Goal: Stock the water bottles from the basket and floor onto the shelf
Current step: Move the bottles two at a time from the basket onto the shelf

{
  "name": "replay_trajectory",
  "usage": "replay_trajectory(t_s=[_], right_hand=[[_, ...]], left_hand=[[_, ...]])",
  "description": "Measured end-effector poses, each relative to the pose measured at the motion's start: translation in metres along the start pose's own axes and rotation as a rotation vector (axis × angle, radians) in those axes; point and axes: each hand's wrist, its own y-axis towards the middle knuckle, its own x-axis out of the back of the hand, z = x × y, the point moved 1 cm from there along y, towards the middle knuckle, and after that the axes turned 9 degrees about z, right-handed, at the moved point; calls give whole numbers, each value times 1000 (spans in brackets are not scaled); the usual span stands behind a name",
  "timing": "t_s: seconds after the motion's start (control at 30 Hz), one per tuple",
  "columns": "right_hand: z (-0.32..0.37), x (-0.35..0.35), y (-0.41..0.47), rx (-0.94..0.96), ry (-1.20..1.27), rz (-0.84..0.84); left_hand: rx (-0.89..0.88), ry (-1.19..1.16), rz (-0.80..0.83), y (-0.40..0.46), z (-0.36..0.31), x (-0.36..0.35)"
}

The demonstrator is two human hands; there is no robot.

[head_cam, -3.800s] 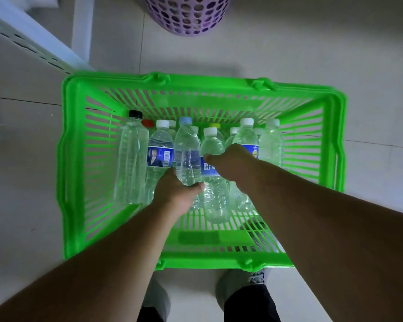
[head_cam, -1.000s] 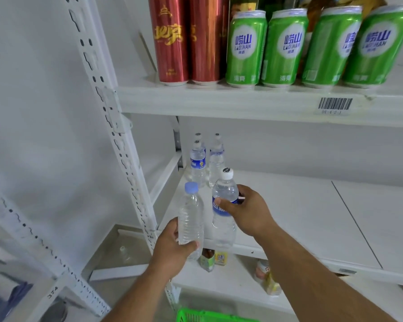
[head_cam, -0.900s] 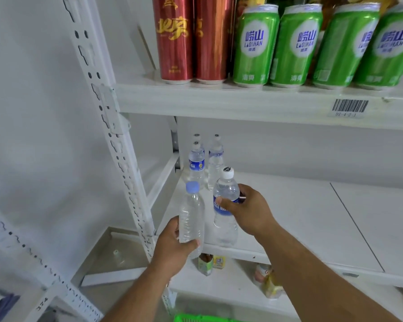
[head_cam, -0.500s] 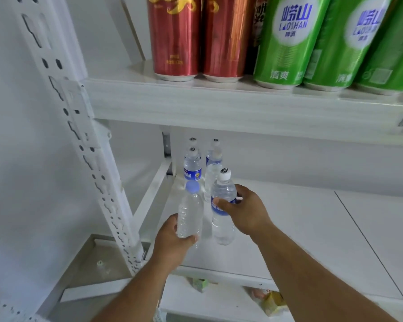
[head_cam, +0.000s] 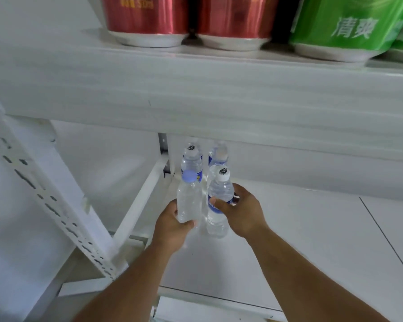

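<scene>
Over the white shelf, left hand grasps a blue-capped bottle, right hand a white-capped bottle, both upright, probably to extend the stocked bottles just beyond them.

The red cans and green cans are cut off by the top edge. The upper shelf hides the tops of the rear bottles. Label print on the right-hand bottle is partly covered by fingers.
</scene>
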Motion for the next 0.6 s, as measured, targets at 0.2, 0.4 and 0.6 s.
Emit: replay_trajectory(t_s=[0.2, 0.4, 0.6], right_hand=[[0, -4, 15, 12, 8, -8], [-1, -3, 20, 20, 8, -11], [1, -3, 20, 16, -5, -22]], left_hand=[[-40, 4, 32, 15, 1, -2], [-67, 30, 52, 25, -3, -2], [-54, 21, 68, 26, 0, -1]])
